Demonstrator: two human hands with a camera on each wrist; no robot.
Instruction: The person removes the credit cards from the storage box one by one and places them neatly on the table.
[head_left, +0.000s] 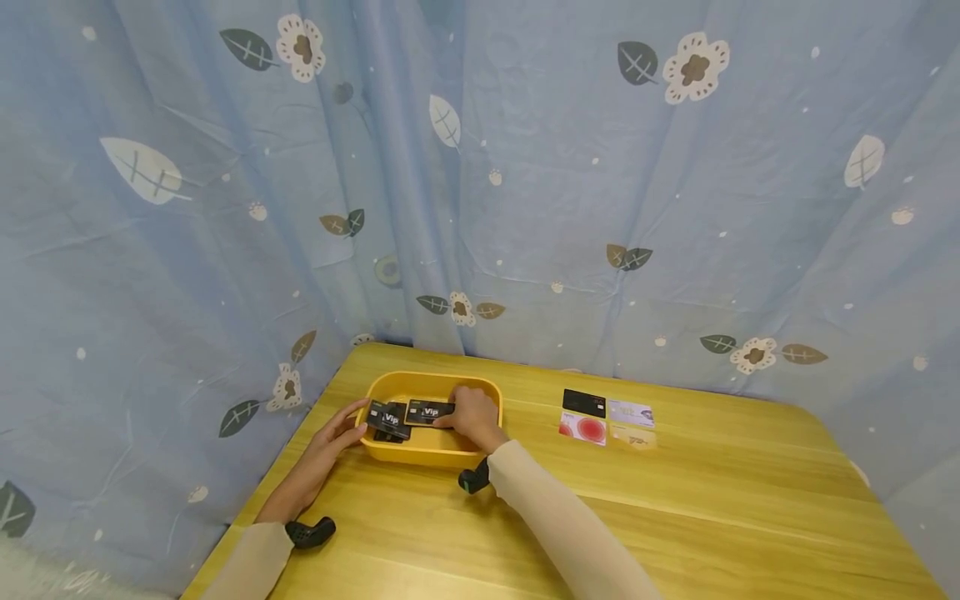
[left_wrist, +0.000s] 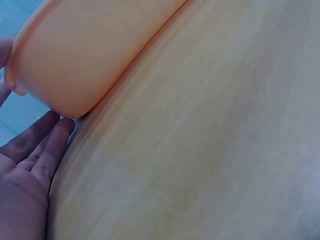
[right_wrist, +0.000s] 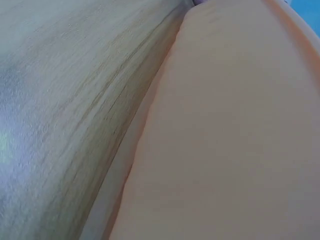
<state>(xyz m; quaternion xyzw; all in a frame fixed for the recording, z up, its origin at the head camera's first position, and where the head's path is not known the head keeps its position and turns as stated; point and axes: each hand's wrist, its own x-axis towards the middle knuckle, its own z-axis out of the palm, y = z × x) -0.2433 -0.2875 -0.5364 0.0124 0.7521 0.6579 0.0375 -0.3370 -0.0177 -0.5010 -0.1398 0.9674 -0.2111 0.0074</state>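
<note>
A yellow plastic basin (head_left: 423,457) sits at the table's left side; its outer wall (right_wrist: 225,125) fills much of the right wrist view. My left hand (head_left: 330,446) holds its left end, thumb at the rim, while lower fingers (left_wrist: 52,145) reach the bottom corner in the left wrist view. Inside the basin, my right hand (head_left: 476,415) pinches the right end of a black "Vip" card (head_left: 426,412). Several more black cards (head_left: 388,422) lie overlapping at the basin's left end, near my left thumb. The right hand is out of its own wrist view.
Right of the basin, a black card (head_left: 584,402), a pink-and-red card (head_left: 582,428), a pale purple card (head_left: 632,413) and a yellowish card (head_left: 634,437) lie in two rows on the wooden table (head_left: 720,492). A blue patterned curtain (head_left: 540,208) hangs behind and to the left.
</note>
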